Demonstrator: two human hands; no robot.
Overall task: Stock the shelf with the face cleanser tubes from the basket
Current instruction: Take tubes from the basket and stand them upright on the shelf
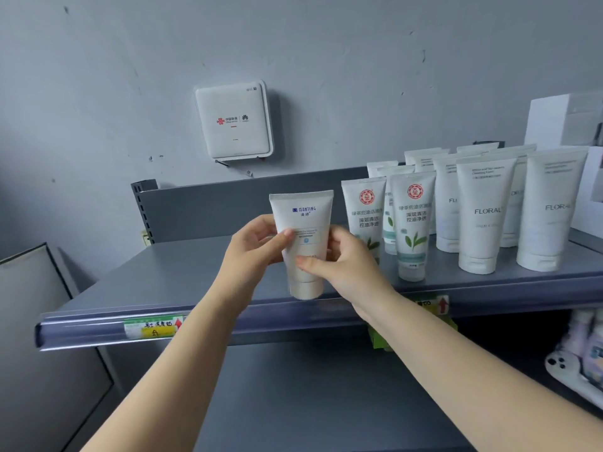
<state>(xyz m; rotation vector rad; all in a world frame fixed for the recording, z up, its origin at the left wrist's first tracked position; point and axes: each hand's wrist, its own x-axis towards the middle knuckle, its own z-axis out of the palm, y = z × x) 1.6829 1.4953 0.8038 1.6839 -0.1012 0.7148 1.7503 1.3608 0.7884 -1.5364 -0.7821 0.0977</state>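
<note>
A white cleanser tube with blue lettering point(301, 216) stands cap-down, held upright just above the front edge of the grey shelf point(169, 275). My left hand point(251, 247) grips its left side and my right hand point(342, 265) grips its right side near the cap. To its right on the shelf stand green-tea tubes with a red emblem point(412, 223) and several white FLORAL tubes point(486, 210), all cap-down in rows. The basket is out of sight.
A white wifi box point(233, 120) hangs on the wall behind the shelf. White boxes point(564, 119) stand at the far right. Price labels point(153, 327) sit in the shelf's front rail. A lower shelf holds phone cases point(574, 363) at the right.
</note>
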